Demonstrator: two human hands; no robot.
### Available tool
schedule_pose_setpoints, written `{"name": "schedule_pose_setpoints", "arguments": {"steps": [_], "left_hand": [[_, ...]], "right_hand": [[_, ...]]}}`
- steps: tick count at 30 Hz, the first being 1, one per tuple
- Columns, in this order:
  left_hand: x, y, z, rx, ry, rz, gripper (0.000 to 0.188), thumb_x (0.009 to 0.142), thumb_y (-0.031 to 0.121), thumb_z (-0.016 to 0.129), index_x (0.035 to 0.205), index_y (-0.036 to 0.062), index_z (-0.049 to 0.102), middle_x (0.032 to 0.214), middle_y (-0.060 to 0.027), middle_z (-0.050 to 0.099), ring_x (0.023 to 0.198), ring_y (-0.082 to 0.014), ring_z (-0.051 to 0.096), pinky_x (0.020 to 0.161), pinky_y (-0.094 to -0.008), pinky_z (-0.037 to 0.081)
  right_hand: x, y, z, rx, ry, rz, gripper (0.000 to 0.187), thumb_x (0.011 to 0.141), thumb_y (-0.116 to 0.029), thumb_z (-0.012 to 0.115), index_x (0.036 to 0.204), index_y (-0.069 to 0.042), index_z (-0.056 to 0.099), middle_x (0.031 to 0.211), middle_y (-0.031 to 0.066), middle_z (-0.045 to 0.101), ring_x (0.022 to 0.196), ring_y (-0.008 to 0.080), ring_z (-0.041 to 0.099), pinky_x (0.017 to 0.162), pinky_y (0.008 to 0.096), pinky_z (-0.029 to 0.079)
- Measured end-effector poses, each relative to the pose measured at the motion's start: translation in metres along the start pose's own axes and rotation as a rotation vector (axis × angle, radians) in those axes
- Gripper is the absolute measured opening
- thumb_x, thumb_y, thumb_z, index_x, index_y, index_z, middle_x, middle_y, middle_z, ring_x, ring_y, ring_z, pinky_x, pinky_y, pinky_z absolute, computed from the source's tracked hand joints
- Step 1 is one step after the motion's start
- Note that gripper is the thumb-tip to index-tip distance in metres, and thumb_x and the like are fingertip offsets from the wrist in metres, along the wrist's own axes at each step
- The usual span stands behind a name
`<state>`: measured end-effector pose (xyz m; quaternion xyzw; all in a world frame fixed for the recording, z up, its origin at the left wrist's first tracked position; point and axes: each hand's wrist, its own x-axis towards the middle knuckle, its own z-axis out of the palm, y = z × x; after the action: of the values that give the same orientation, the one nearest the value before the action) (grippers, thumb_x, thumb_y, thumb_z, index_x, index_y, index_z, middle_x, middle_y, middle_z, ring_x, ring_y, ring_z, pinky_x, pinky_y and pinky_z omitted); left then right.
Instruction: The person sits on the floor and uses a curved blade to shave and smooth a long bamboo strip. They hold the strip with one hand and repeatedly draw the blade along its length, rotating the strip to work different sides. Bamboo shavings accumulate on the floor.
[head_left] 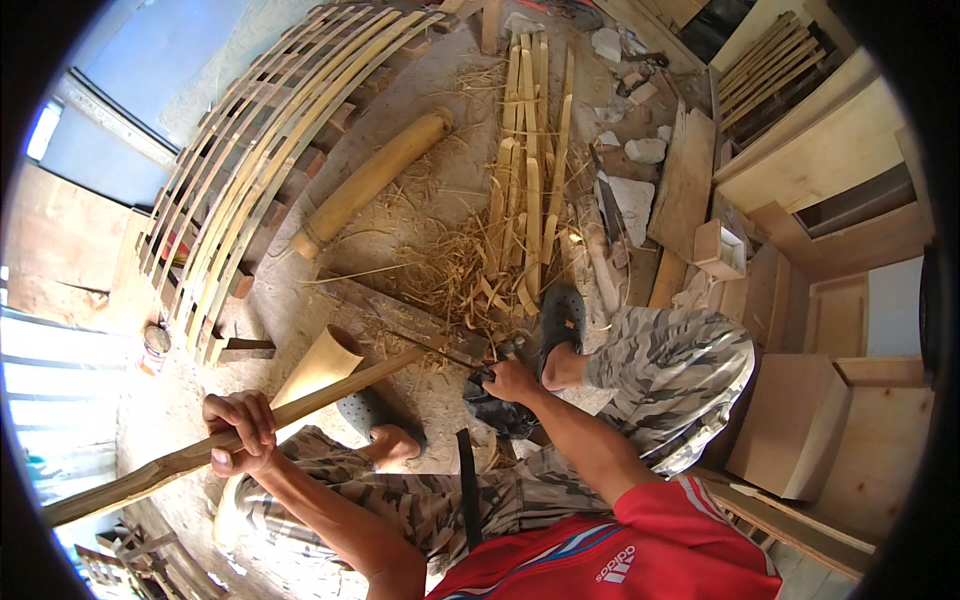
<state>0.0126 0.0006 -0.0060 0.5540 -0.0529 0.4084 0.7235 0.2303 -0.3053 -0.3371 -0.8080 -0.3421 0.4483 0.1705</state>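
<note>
My left hand (240, 434) is closed around a long split bamboo strip (340, 388), which slants from the lower left up to the middle. At the strip's far end, my right hand (510, 381) grips a knife; its thin dark blade (425, 345) points left and lies by the strip's tip. The handle is mostly covered by my fingers. Just below that hand is a crumpled black bag or cloth (503, 412). A short cut bamboo tube (322, 362) stands tilted beyond the strip, near my left hand.
Curly shavings (440, 265) cover the floor ahead, beside a bundle of split bamboo strips (525, 180). A bamboo pole (375, 182) lies left of them. Further left, long slats (270, 140) rest in a row on bricks. A saw (608, 205) and wooden cabinets (800, 420) are at right.
</note>
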Motion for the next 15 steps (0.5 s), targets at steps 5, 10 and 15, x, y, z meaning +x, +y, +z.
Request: {"name": "schedule_pose_setpoints", "arguments": {"steps": [5, 10, 15], "left_hand": [[0.003, -0.001, 0.004, 0.004, 0.011, -0.011, 0.038, 0.087, 0.041, 0.067, 0.094, 0.0052, 0.055, 0.051, 0.0036, 0.053, 0.044, -0.0090, 0.047, 0.045, -0.0223, 0.039], [-0.006, 0.003, -0.007, 0.117, 0.117, 0.019, 0.036, 0.095, 0.040, 0.055, 0.097, 0.0040, 0.056, 0.048, 0.0039, 0.046, 0.043, -0.0093, 0.040, 0.046, -0.0241, 0.037], [-0.008, -0.001, -0.005, 0.287, 0.457, 0.075, 0.032, 0.099, 0.033, 0.045, 0.094, 0.0044, 0.058, 0.047, 0.0025, 0.035, 0.043, -0.0098, 0.034, 0.046, -0.0246, 0.036]], "right_hand": [[0.006, 0.006, -0.009, -0.100, -0.083, 0.159, 0.036, 0.096, -0.033, 0.056, 0.083, 0.000, 0.062, 0.069, 0.0141, 0.052, 0.058, 0.0301, 0.049, 0.060, 0.0537, 0.043], [-0.012, -0.008, -0.016, -0.138, -0.064, 0.183, 0.045, 0.097, -0.038, 0.050, 0.098, 0.004, 0.067, 0.079, 0.0171, 0.061, 0.065, 0.0332, 0.057, 0.064, 0.0516, 0.049], [-0.007, -0.019, -0.004, -0.069, 0.014, 0.227, 0.046, 0.096, -0.039, 0.055, 0.109, 0.004, 0.064, 0.079, 0.0156, 0.063, 0.069, 0.0333, 0.061, 0.067, 0.0513, 0.053]]}}
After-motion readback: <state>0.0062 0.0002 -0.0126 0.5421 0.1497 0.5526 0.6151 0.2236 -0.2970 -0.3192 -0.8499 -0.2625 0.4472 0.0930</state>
